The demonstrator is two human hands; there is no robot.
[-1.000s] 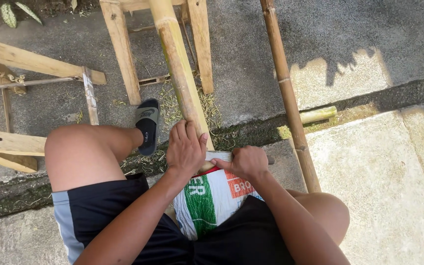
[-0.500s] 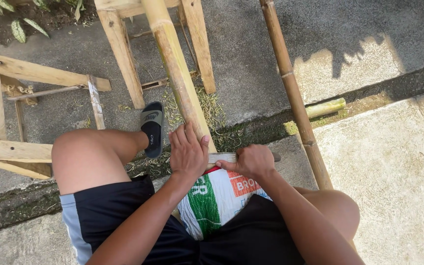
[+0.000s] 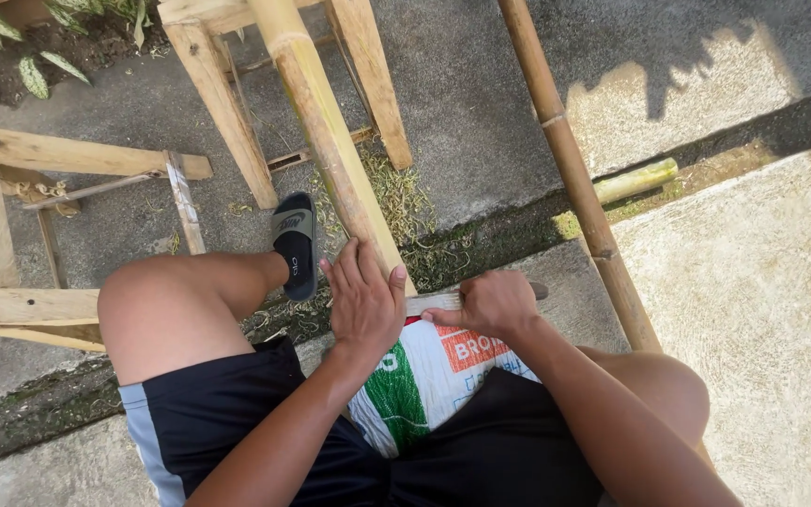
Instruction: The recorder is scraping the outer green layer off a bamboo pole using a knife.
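On the lap, left hand point(image 3: 364, 302) flat on bamboo pole point(image 3: 330, 141) (fingers spread), right hand point(image 3: 486, 305) clenched around blade point(image 3: 436, 302).

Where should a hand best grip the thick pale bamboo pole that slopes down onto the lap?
Probably low on the thick pale bamboo pole, just above where the left hand already rests, coming from above. The pole is round, leans from the wooden frame towards the lap, and its upper side is bare there. The right hand holds a blade across the end.
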